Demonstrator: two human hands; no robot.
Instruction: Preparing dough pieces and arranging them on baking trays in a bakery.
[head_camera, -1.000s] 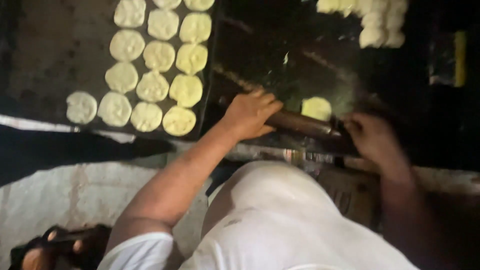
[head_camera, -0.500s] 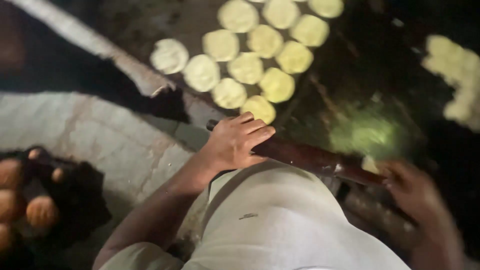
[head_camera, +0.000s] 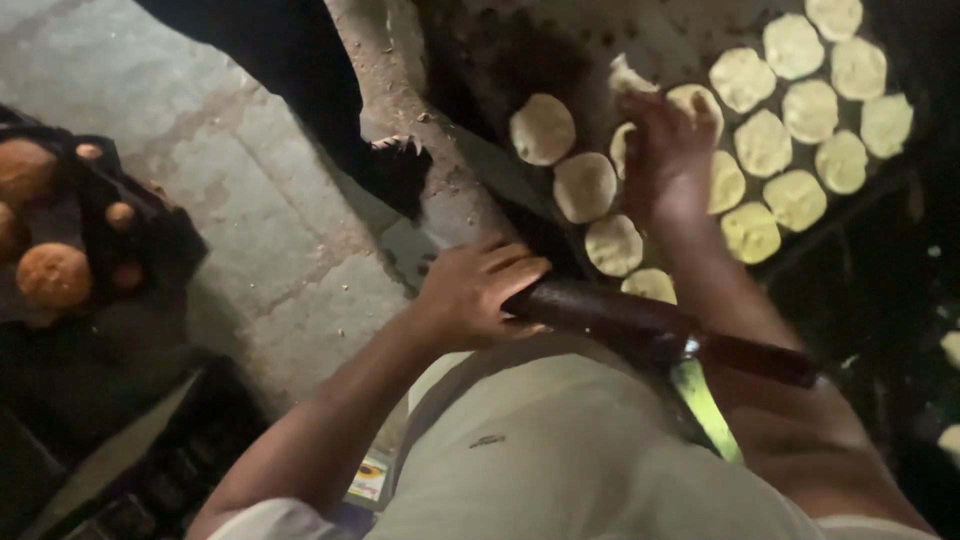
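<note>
My left hand rests on the left end of a dark wooden rolling pin that lies across the near edge of the work surface. My right hand reaches out over the rows of flat round dough discs and holds a pale dough disc at its fingertips, above the nearest row. More discs lie at the left end of the rows on a dark board.
Grey concrete floor spreads to the left. A dark crate at far left holds round brown fruits. A rough stone ledge runs beside the board. A green-handled object lies under the rolling pin.
My right hand left the rolling pin and moved up over the dough discs, now holding a disc. My left hand stayed on the pin. The view swung left.
</note>
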